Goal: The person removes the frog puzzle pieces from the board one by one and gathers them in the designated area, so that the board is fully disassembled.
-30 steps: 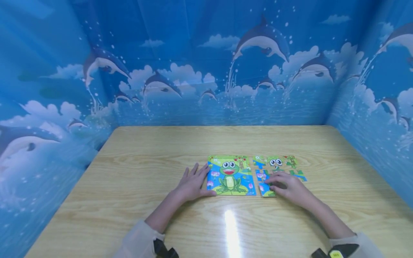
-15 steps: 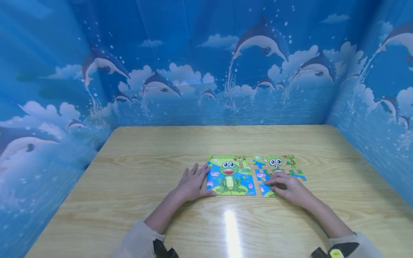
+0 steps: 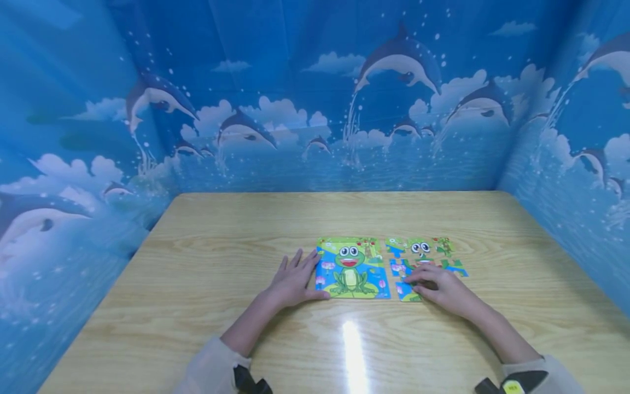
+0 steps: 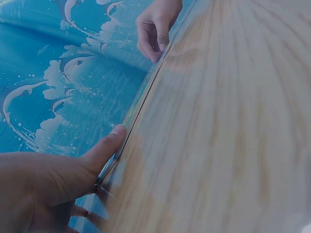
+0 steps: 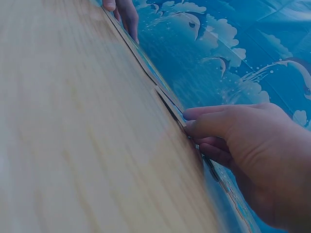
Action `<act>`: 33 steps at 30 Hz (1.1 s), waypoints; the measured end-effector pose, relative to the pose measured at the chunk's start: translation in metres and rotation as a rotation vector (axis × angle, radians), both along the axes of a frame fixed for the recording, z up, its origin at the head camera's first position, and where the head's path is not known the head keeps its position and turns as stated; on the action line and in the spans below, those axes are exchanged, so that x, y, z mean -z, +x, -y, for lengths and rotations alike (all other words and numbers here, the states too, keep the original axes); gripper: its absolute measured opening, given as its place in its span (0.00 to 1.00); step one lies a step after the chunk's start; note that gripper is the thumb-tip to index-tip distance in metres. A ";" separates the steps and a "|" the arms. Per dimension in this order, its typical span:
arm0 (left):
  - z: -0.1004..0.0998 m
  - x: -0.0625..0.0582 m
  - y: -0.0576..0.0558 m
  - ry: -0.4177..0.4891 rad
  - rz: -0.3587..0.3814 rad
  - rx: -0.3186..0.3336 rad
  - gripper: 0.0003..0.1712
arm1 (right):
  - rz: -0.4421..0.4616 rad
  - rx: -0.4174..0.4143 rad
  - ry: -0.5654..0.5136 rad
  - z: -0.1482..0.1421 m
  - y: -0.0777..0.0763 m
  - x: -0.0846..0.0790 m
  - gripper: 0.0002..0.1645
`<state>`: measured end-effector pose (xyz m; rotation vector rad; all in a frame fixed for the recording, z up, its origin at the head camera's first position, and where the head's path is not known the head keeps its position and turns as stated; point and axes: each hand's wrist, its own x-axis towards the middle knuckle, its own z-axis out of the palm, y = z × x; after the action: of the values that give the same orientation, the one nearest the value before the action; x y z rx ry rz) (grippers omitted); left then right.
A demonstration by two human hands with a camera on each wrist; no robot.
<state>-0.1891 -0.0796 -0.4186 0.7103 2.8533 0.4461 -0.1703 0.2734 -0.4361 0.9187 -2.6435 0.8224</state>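
Observation:
A square frog picture board [image 3: 327,279] lies flat on the table. My left hand [image 3: 292,282] rests along its left side with fingers spread, the thumb on its lower left corner. In the left wrist view that thumb [image 4: 107,145] presses the board's edge. Right of the board, separate frog jigsaw pieces lie in loose rows. My right hand [image 3: 445,287] pinches the lower left puzzle piece [image 3: 404,293] between thumb and fingertips. Seen from the right wrist, this piece's corner [image 5: 167,102] is tipped a little off the table. The hand hides pieces beneath it.
Upper pieces include one with the frog's eyes [image 3: 420,247], a blue and green corner [image 3: 395,249] and a tree piece [image 3: 444,245]. A lotus piece [image 3: 397,267] lies above the pinched one. Dolphin-printed curtains [image 3: 295,109] enclose the wooden table [image 3: 221,230].
The lower left puzzle piece has shifted very slightly toward the person, with the right hand's fingertips on it. The left hand and the picture board stay in place.

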 end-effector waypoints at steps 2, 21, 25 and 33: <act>0.000 0.000 0.000 -0.001 0.002 -0.001 0.56 | -0.001 -0.009 -0.006 0.000 0.000 0.000 0.18; 0.001 0.002 -0.001 0.003 0.005 0.000 0.56 | 0.025 -0.021 -0.028 -0.001 0.001 0.001 0.19; 0.001 0.000 0.000 0.005 0.004 0.001 0.56 | 0.016 -0.032 -0.036 0.000 0.001 0.001 0.18; 0.000 0.000 -0.001 0.003 0.009 -0.002 0.56 | 0.000 -0.044 -0.043 -0.001 0.001 0.001 0.18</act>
<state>-0.1897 -0.0797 -0.4188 0.7044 2.8453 0.4531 -0.1696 0.2743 -0.4375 0.9688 -2.6036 0.8858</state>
